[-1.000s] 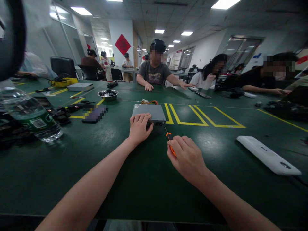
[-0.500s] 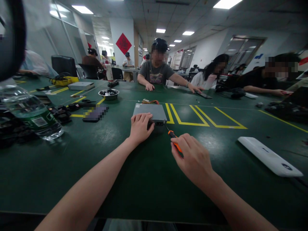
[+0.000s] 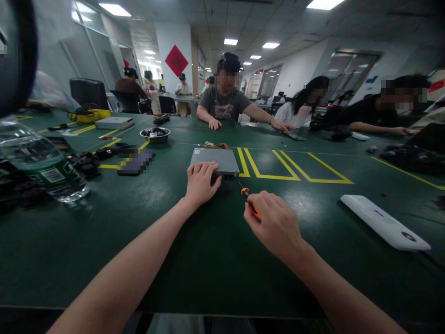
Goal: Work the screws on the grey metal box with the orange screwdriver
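A flat grey metal box (image 3: 222, 159) lies on the green table (image 3: 194, 241), with coloured wires (image 3: 215, 145) at its far edge. My left hand (image 3: 200, 182) rests on the box's near left corner, fingers curled over its top and edge. My right hand (image 3: 274, 225) is closed around an orange-handled screwdriver (image 3: 249, 200). The screwdriver's thin shaft points up-left toward the box's near right corner, and its tip is at or just short of the box's front face.
A clear water bottle (image 3: 41, 162) lies at the left beside black parts (image 3: 88, 162). A steel bowl (image 3: 155, 135) sits behind. A long white device (image 3: 384, 222) lies at the right. Yellow tape lines (image 3: 278, 169) mark the table. Other people sit at the far side.
My right hand with the screwdriver shifted slightly, and the shaft now points nearer the box's corner. The left hand stays on the box. The person opposite reached an arm out to the side.
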Motion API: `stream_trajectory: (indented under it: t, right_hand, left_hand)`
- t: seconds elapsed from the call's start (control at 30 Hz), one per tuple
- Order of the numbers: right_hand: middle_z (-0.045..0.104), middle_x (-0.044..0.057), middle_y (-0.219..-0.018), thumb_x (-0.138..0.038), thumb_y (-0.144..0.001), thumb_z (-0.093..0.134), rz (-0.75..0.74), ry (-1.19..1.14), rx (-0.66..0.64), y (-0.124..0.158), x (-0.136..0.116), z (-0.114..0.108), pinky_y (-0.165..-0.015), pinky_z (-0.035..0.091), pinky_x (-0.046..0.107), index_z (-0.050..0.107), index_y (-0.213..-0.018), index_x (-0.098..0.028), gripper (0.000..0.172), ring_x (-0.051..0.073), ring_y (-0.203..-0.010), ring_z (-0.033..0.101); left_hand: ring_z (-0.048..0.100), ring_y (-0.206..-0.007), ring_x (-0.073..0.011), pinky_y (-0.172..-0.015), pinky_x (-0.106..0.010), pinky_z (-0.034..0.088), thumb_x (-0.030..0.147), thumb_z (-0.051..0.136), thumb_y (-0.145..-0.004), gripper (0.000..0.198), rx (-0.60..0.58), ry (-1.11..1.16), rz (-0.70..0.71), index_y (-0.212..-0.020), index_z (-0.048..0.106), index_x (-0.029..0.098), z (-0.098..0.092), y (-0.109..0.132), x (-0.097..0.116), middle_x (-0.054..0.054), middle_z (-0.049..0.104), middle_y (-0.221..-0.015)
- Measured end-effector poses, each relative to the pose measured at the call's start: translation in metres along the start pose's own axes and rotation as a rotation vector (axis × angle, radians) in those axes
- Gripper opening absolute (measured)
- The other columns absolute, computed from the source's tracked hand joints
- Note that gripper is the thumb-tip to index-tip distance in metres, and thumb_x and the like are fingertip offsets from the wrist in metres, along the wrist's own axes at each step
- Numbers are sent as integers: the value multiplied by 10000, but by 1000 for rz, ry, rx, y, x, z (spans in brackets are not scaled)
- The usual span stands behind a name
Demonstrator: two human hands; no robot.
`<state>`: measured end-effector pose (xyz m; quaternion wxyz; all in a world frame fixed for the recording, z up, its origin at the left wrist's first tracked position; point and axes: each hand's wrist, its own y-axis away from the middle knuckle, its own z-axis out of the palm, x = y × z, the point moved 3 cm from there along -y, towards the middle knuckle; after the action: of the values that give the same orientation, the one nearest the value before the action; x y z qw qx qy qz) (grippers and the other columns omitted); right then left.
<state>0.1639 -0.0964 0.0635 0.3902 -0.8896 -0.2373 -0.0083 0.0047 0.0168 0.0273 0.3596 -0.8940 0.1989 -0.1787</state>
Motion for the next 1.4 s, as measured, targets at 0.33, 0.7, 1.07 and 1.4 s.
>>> stream_trajectory:
  t: [0.33, 0.7, 1.07, 1.4]
  right_hand:
    - [514, 41, -742, -174, -765, 469, -77, -48, -111, 0, -9, 9, -622, 292, 277, 565, -789, -167, 99, 151, -679, 402]
    - [537, 19, -677, -192, -768, 489, -80, -200, 116, 3, -5, -3, -613, 335, 270, 572, -765, -156, 90, 129, -634, 436]
    - [539, 27, -706, -193, -799, 463, -85, -195, 40, 0, -9, 12, -622, 334, 268, 574, -796, -152, 118, 133, -650, 438]
    - [542, 30, -700, -191, -806, 460, -83, -163, 40, -3, -11, 15, -624, 317, 260, 561, -785, -154, 110, 134, -645, 438]
  left_hand:
    - [458, -1081, -239, -909, -423, 277, 318, 497, -808, 284, 2, 2, -11, -1083, 523, 251, 0, 0, 1, -32, 573, -1178]
    - [449, -1089, -240, -917, -419, 277, 314, 496, -811, 292, 4, 4, -7, -1097, 514, 258, -1, -1, 1, -32, 569, -1181]
    - [451, -1079, -243, -918, -424, 275, 309, 506, -803, 303, 1, 15, -11, -1101, 513, 258, -1, -1, 1, -35, 568, -1178]
    - [442, -1103, -243, -921, -420, 277, 312, 489, -812, 295, -11, 9, -12, -1101, 510, 255, 0, 0, 0, -31, 559, -1196]
